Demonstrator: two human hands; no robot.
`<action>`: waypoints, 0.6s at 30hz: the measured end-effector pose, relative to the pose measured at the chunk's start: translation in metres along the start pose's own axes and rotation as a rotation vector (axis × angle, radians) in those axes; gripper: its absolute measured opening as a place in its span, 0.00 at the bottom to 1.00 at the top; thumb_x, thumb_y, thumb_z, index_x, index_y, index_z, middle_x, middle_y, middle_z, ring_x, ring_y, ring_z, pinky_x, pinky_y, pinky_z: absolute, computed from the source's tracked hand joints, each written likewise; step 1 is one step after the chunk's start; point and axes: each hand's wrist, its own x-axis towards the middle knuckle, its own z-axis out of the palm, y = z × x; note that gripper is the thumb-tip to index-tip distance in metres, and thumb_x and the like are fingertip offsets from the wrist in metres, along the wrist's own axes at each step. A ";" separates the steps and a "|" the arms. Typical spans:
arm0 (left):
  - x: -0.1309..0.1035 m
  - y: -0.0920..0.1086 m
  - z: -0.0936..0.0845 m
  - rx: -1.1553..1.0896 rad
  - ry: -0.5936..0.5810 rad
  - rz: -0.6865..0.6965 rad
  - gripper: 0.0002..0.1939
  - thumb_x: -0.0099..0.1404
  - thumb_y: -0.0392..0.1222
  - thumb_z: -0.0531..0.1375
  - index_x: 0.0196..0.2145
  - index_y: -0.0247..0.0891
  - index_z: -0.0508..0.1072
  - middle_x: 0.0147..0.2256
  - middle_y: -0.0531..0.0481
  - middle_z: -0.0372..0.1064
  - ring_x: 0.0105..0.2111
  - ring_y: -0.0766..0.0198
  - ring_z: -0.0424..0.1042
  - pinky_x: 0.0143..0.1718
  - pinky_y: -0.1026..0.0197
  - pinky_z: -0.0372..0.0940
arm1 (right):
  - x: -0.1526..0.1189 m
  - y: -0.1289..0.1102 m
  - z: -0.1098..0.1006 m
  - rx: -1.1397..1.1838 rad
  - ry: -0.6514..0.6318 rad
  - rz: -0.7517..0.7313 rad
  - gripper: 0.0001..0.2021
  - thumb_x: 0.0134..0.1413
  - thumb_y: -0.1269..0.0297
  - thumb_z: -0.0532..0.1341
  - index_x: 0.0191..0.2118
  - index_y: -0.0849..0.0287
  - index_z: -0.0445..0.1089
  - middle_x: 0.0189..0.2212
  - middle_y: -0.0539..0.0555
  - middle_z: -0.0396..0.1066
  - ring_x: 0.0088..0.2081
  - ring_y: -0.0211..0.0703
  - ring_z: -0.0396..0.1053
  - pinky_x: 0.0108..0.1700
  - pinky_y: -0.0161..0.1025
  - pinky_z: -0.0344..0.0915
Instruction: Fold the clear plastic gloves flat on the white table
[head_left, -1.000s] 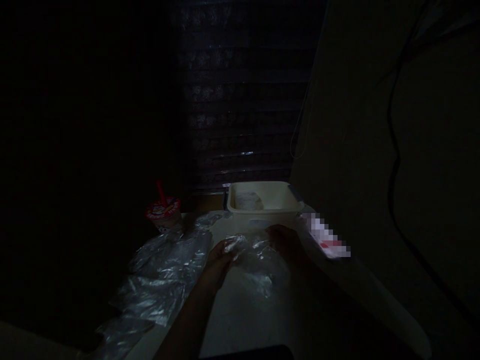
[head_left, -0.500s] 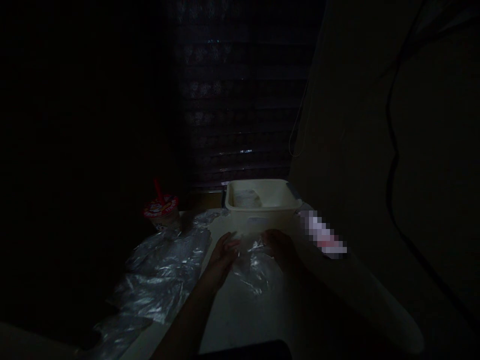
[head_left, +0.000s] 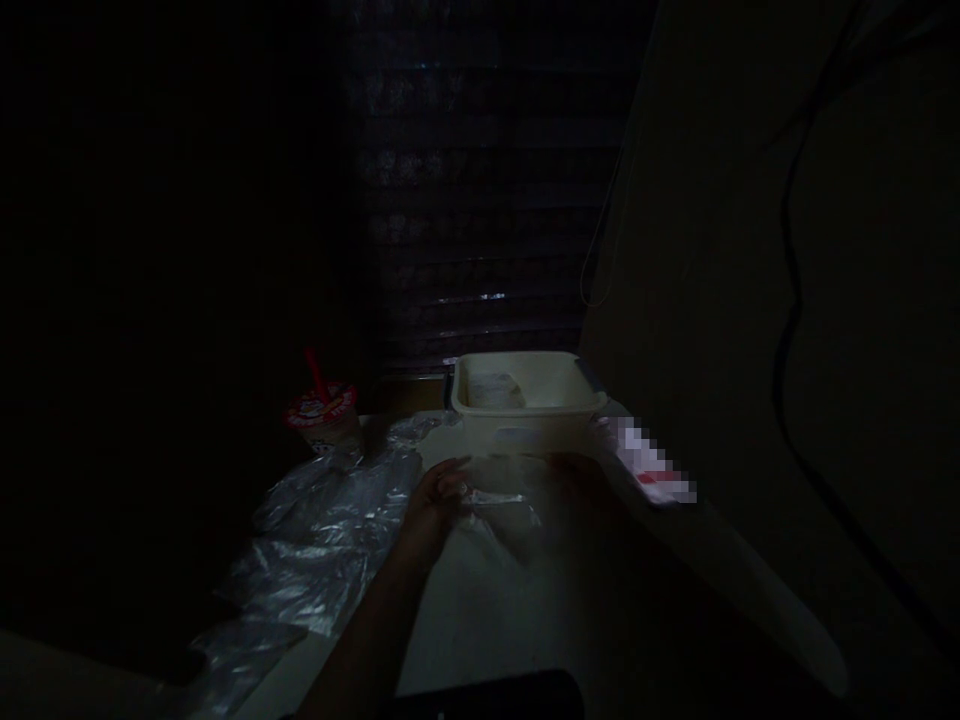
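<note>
A clear plastic bag point(head_left: 502, 497) stretches between my two hands over the white table, just in front of the cream basket point(head_left: 525, 425). My left hand point(head_left: 437, 497) is closed, its thumb and fingers pinching the bag's left side. At the bag's right side is my right hand point(head_left: 581, 475), dark and blurred, with its fingers curled at the edge. Left of my left forearm lies a spread of crinkled clear plastic bags point(head_left: 322, 540). Inside the basket, a pale, flattened item point(head_left: 495, 390) rests toward the left.
A lidded drink cup point(head_left: 330, 420) with a red straw stands at the back left. A pinkish-white item point(head_left: 652, 470), pixelated, lies right of the basket. A dark object point(head_left: 487, 697) sits at the near table edge. Behind hangs a dark blind point(head_left: 480, 230). The room is very dim.
My right hand has moved a little to the right and away from the left. The bag between them has gone from bunched to drawn out flatter.
</note>
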 end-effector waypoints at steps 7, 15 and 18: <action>-0.008 0.005 -0.001 0.377 0.006 0.283 0.14 0.45 0.34 0.56 0.33 0.39 0.70 0.35 0.48 0.67 0.36 0.60 0.65 0.39 0.58 0.59 | 0.000 0.017 -0.007 -0.052 -0.052 -0.056 0.11 0.42 0.60 0.52 0.21 0.60 0.67 0.22 0.52 0.69 0.29 0.42 0.66 0.33 0.39 0.61; -0.032 0.003 0.021 0.766 -0.375 0.407 0.09 0.52 0.38 0.54 0.31 0.41 0.73 0.33 0.46 0.70 0.36 0.58 0.67 0.42 0.56 0.59 | -0.016 0.026 -0.011 -0.289 0.032 -0.219 0.17 0.40 0.61 0.55 0.40 0.61 0.64 0.35 0.56 0.68 0.32 0.42 0.67 0.33 0.40 0.64; -0.060 -0.004 0.031 1.088 -0.429 0.464 0.16 0.57 0.38 0.49 0.42 0.39 0.67 0.44 0.43 0.65 0.44 0.58 0.64 0.45 0.54 0.58 | -0.054 0.025 -0.010 -0.489 0.072 -0.438 0.14 0.48 0.66 0.49 0.39 0.59 0.65 0.38 0.57 0.68 0.41 0.44 0.64 0.44 0.44 0.60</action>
